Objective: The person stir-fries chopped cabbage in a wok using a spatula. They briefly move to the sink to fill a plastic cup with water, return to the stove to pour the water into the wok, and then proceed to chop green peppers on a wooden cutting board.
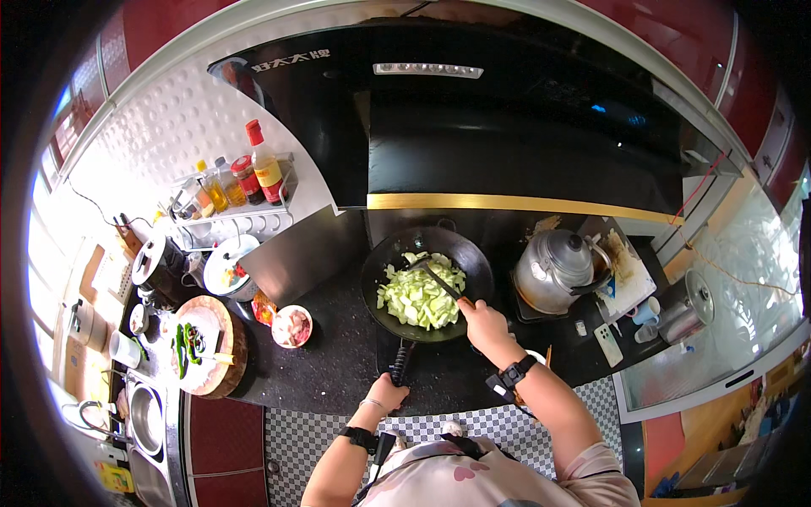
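A black wok (478,266) sits on the dark counter under the range hood, holding a heap of pale green chopped vegetable pieces (418,295). My right hand (486,326) grips the wooden handle of a spatula (443,282), whose head lies on the upper part of the vegetables. Below the wok, my left hand (388,391) is closed on the end of its black ridged handle (400,364). Left of the wok, a bowl of raw sliced meat (292,326) stands on the counter. Green peppers (184,348) and a knife lie on a round wooden chopping board (231,355).
A large metal kettle (551,272) stands right of the wok, with a phone (608,345) and a cup (646,310) beyond. At left are a metal splash guard (304,260), a lidded pot (231,253), a bottle shelf (234,218) and a sink (147,418). The range hood (507,152) overhangs the back.
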Tool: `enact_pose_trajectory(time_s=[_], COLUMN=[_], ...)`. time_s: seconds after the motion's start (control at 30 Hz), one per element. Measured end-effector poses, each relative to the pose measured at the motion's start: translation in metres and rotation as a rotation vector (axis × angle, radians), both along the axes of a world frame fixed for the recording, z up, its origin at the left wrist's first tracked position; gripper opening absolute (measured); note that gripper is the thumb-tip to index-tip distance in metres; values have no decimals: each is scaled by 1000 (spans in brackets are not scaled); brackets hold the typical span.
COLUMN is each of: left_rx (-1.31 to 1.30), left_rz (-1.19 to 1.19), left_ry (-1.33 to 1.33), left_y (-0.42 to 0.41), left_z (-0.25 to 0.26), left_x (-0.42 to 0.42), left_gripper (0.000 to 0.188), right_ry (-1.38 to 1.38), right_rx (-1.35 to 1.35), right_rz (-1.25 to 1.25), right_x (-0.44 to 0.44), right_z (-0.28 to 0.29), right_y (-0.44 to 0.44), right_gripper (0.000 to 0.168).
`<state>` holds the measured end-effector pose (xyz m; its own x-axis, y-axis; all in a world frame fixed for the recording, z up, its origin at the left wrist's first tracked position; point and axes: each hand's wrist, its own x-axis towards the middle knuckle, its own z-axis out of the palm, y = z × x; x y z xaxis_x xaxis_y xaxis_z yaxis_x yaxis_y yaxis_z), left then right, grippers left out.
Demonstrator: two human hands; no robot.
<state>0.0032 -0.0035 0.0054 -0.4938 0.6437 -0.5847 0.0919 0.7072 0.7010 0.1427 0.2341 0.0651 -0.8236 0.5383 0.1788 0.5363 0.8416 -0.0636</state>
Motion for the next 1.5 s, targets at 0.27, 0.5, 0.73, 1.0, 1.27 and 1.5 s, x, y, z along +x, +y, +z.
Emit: enact_pose_trajectory(time_s=[0.27, 0.5, 0.73, 1.0, 1.27, 1.5], left_rx=[-2, 3, 9, -30, -7, -13], left_rz=[-35, -24, -20, -20, -17, -24], left_ry=[11, 22, -1, 6, 7, 16], left_y=[0, -2, -1, 0, 0, 0], left_z=[-8, -14, -11, -5, -2, -4], left_x=[-3, -4, -3, -3, 0, -1], left_gripper=[37, 36, 35, 37, 37, 34], right_ry=[121, 200, 196, 127, 2, 42], right_rx=[-7, -52, -69, -64, 67, 46], right_rz=[1, -39, -41, -34, 41, 58], right_x=[-11, -21, -17, -25, -42, -20], right_z=[-17, -6, -2, -11, -5, -8], right_y=[4, -1, 1, 5, -5, -2], right_gripper=[41, 37, 40, 39, 35, 25])
